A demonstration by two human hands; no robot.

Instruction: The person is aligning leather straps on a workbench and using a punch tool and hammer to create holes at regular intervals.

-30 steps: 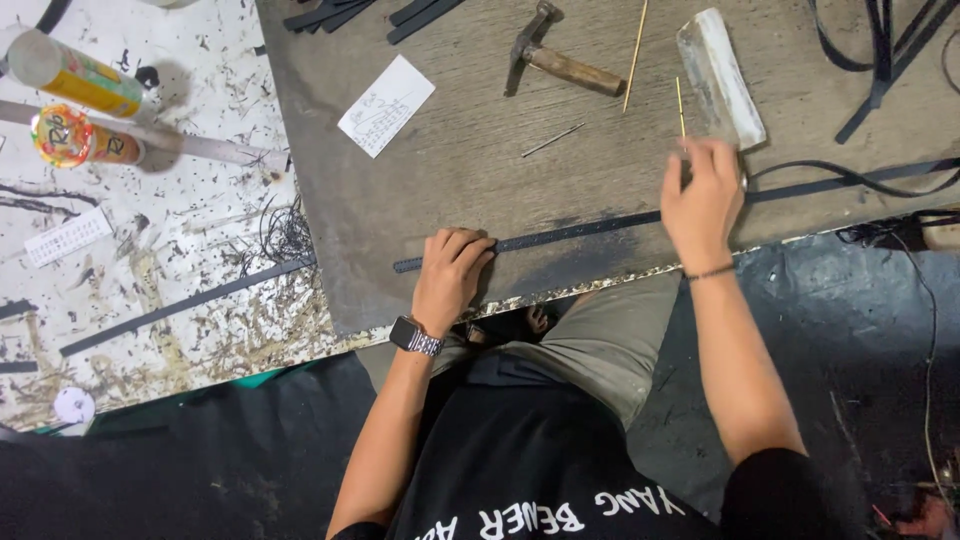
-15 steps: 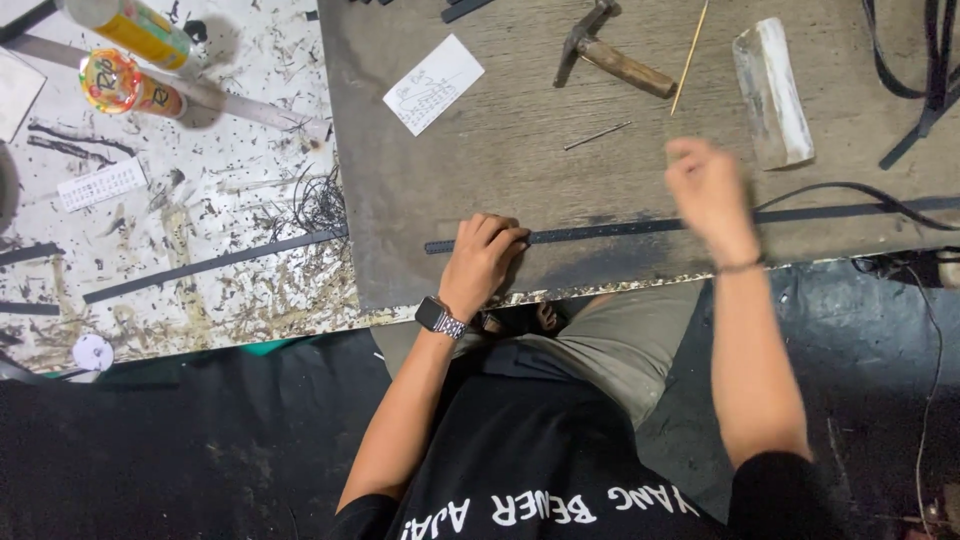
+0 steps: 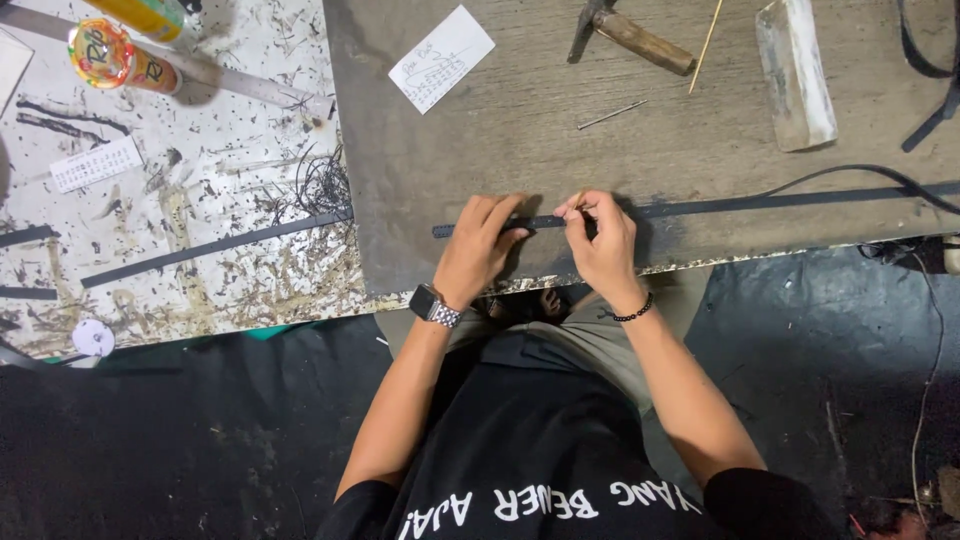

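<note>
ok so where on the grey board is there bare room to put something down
Widest bare patch: on the grey board, between the paper slip, the thin nail and the black strip. A narrower patch lies left of the left hand. Crowded: the top edge by the hammer and the pale block, and where the right hand pinches the strip.

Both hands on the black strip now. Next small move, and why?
Probably slide the right hand rightward along the black strip: the left hand pins its near end flat on the grey board, the right pinches beside it, and most of the strip is unhandled.
</note>
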